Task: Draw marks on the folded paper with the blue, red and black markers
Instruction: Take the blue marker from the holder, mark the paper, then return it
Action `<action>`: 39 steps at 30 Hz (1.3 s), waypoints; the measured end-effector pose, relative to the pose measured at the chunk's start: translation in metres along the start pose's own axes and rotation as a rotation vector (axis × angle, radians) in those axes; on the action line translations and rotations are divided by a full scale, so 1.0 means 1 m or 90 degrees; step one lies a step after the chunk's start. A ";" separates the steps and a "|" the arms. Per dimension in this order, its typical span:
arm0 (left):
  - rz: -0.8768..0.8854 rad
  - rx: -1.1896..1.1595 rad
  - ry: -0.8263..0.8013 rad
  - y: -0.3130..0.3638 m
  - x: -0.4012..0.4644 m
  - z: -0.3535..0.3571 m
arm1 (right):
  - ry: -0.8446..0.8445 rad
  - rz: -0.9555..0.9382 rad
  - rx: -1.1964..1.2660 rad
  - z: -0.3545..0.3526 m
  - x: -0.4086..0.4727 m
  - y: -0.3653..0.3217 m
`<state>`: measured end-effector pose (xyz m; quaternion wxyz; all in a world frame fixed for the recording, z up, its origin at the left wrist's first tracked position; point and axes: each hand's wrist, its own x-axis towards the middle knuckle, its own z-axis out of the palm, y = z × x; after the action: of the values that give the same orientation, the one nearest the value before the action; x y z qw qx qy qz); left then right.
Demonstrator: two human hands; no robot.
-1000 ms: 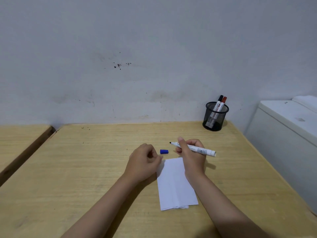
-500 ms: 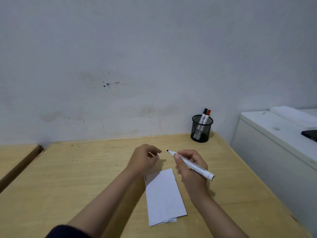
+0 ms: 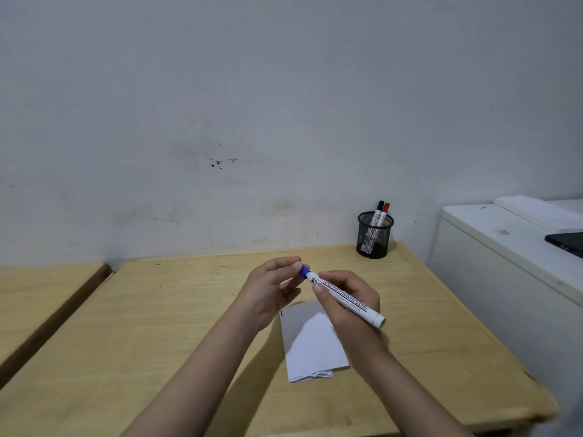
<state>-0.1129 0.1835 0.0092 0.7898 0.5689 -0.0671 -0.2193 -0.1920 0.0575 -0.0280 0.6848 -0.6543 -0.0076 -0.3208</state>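
My right hand holds the white barrel of the blue marker above the table, tip end pointing left. My left hand pinches the blue cap, which sits on the marker's tip. Under both hands lies the folded white paper on the wooden table; a small blue mark shows at its upper left corner. The black marker and the red marker stand in a black mesh pen cup at the table's back right corner.
A grey wall rises right behind the table. A white cabinet stands to the right with a dark flat device on top. A second wooden table sits to the left across a narrow gap.
My left hand picked the blue cap off the table and brought it onto the marker's tip. My right hand swung the marker's tip toward it. The view shifted.
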 end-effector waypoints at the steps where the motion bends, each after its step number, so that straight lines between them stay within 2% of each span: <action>1: -0.002 -0.008 -0.004 0.001 -0.003 0.000 | -0.005 0.003 0.007 0.001 -0.002 -0.003; 7: 0.023 -0.020 -0.017 0.004 -0.023 0.000 | -0.008 0.011 0.035 0.003 -0.007 -0.020; 12: 0.088 -0.045 0.021 0.002 -0.036 0.006 | -0.006 -0.021 0.033 0.006 -0.012 -0.031; 18: 0.110 -0.081 0.045 0.003 -0.040 0.012 | -0.014 -0.043 0.017 0.006 -0.005 -0.039; 20: 0.120 -0.081 0.064 0.001 -0.038 0.011 | -0.012 0.005 0.017 0.006 -0.001 -0.037; 23: 0.176 -0.069 0.120 0.000 -0.031 0.014 | -0.018 0.220 0.209 0.011 0.000 -0.024; 24: 0.208 -0.050 0.143 0.000 -0.028 0.015 | -0.023 0.289 0.234 0.014 -0.002 -0.021; 25: 0.240 -0.026 0.167 0.000 -0.025 0.016 | -0.038 0.321 0.193 0.014 -0.005 -0.019; 27: 0.291 0.022 0.207 0.000 -0.017 0.016 | -0.072 0.249 0.016 0.011 -0.010 -0.019; 32: 0.338 0.127 0.193 0.003 0.003 0.022 | 0.014 -0.213 -0.372 -0.016 0.014 -0.025; 34: 0.340 0.156 0.164 0.005 0.010 0.029 | -0.002 -0.246 -0.467 -0.026 0.030 -0.023; 39: 0.356 0.174 0.112 0.009 0.037 0.052 | -0.064 -0.215 -0.483 -0.038 0.061 -0.015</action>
<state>-0.0954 0.1250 0.0301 0.7387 0.6458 -0.1812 0.0669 -0.1660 -0.0015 0.0063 0.3315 -0.8646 -0.0293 -0.3766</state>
